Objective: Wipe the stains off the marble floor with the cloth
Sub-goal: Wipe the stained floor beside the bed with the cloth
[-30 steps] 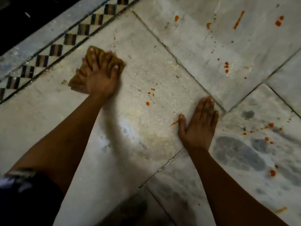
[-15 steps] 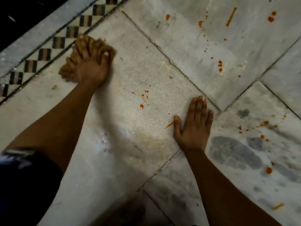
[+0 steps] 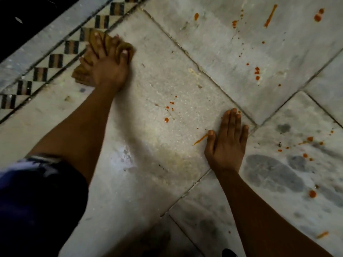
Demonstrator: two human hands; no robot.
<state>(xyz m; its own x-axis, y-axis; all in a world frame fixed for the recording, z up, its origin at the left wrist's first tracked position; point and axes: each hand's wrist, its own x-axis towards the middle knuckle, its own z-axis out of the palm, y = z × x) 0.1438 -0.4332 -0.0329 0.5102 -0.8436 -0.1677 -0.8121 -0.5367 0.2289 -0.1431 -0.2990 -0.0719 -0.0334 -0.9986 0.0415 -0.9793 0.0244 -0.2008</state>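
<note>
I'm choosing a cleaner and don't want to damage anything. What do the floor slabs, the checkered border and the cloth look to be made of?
Floor slabs: likely marble, pale grey with darker veins, matte and worn, open joints between slabs.
Checkered border: seemingly inlaid stone, dark and pale squares between dark lines; exact stone unclear.
Cloth: soft woven fabric, brownish-yellow, bunched under the left hand.

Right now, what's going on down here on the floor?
A person is wiping a marble floor. The left hand presses a brown cloth on the slab beside the checkered border. The right hand lies flat, bracing. Orange-red stains between the hands and beyond are not yet wiped.
</note>
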